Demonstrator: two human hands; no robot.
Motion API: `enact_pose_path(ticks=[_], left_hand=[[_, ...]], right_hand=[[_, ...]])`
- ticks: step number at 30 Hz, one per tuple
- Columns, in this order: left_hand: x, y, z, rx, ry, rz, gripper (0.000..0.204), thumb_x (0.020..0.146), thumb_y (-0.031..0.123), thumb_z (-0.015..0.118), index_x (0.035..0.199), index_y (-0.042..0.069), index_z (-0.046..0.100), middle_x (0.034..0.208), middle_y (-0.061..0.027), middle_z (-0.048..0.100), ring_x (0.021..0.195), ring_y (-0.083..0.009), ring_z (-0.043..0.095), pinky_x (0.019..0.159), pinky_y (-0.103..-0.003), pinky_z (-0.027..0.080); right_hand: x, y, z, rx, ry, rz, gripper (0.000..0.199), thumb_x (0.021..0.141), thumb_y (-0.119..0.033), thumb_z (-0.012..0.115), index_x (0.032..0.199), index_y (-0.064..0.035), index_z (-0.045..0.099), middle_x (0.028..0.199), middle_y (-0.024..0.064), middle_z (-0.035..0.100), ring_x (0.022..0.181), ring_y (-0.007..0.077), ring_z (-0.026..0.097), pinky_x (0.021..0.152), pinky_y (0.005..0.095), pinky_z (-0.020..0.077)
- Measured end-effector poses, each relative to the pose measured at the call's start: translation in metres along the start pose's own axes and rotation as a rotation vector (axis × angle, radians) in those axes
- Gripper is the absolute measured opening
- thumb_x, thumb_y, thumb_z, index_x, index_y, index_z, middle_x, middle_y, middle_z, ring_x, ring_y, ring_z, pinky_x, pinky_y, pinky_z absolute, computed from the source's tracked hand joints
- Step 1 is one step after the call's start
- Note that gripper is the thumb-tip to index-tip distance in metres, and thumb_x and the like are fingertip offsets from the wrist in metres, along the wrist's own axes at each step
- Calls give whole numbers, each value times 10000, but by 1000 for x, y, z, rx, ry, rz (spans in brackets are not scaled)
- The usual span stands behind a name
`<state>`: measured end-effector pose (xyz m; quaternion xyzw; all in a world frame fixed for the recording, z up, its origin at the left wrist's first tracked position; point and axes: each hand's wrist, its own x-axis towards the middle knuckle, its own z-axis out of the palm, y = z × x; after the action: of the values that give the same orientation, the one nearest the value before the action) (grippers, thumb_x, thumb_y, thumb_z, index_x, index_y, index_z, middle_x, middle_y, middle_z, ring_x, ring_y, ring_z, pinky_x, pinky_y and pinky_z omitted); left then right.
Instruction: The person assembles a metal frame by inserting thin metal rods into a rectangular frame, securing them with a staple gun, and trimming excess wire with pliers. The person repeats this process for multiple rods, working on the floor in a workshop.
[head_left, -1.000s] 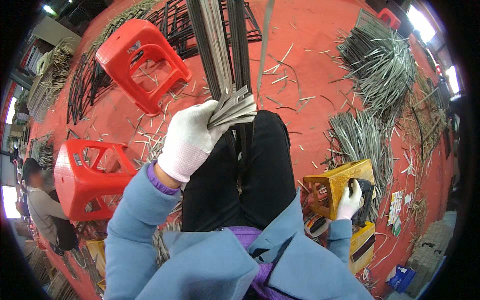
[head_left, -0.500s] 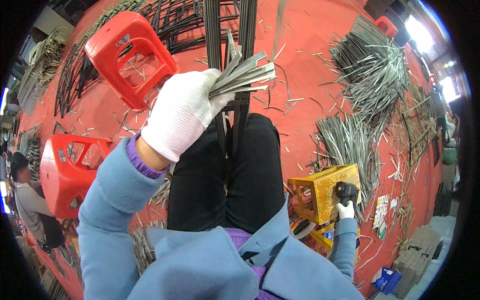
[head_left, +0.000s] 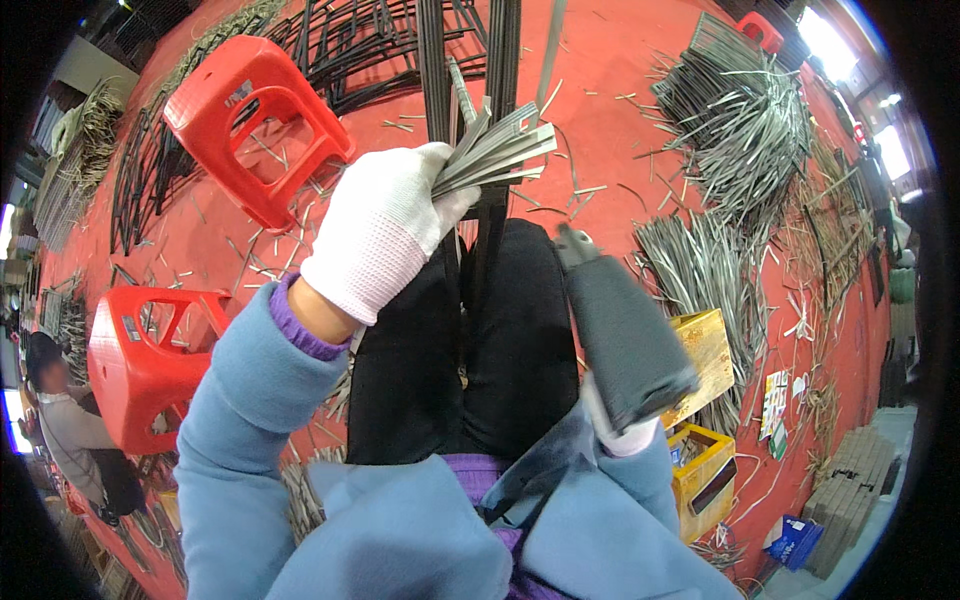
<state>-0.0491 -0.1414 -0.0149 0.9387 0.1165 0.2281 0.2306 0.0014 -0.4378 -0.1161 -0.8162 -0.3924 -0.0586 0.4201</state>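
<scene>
In a white glove, my left hand is closed around a bundle of flat grey strips; their ends fan out to the right above my knees. Right behind the bundle, long black bars run away from between my legs. My right hand, gloved in white, grips a dark grey tool with a metal nose. It is smeared by motion and held over my right thigh, nose pointing away from me. The tool covers most of that hand's fingers.
Two red plastic stools stand at the left. On the right are a yellow stool, a yellow box and heaps of grey strips. Black frames lie at the far side. Another person sits at far left.
My right hand has come from the yellow stool to over my right thigh, bringing the dark grey tool. My left hand still holds the strips, shifted slightly right in the picture.
</scene>
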Motion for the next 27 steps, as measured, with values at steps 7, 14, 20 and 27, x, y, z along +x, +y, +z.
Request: enact_pose_path(ticks=[7,14,20,27], left_hand=[[-1,-1,-4,19,-28,-23,280,875,227,737,1009,-14,687,795,-203,705,766,-366,706,698,-441,558],[-1,2,-6,53,-40,-33,260,865,206,745,1013,0,685,794,-194,702,771,-361,707,709,-443,559],[-2,2,-5,42,-47,-36,260,869,200,739,1031,7,680,830,-198,704,794,-362,706,730,-443,560],[-1,2,-4,48,-14,-11,322,875,252,755,1003,-37,693,810,-239,698,774,-376,716,680,-420,559]], right_hand=[[34,-25,8,289,-224,21,657,786,-67,772,1408,-32,564,1075,189,740,948,269,757,831,332,583],[52,-32,5,313,-261,6,702,757,-139,816,1400,-10,566,1050,189,740,907,277,760,800,333,583],[59,-43,-4,201,-259,-50,697,760,-144,817,1398,-15,566,1021,181,743,894,278,760,788,325,582],[59,-54,-4,210,-219,-7,638,781,-122,798,1373,-17,585,1018,185,738,891,277,759,787,317,578]])
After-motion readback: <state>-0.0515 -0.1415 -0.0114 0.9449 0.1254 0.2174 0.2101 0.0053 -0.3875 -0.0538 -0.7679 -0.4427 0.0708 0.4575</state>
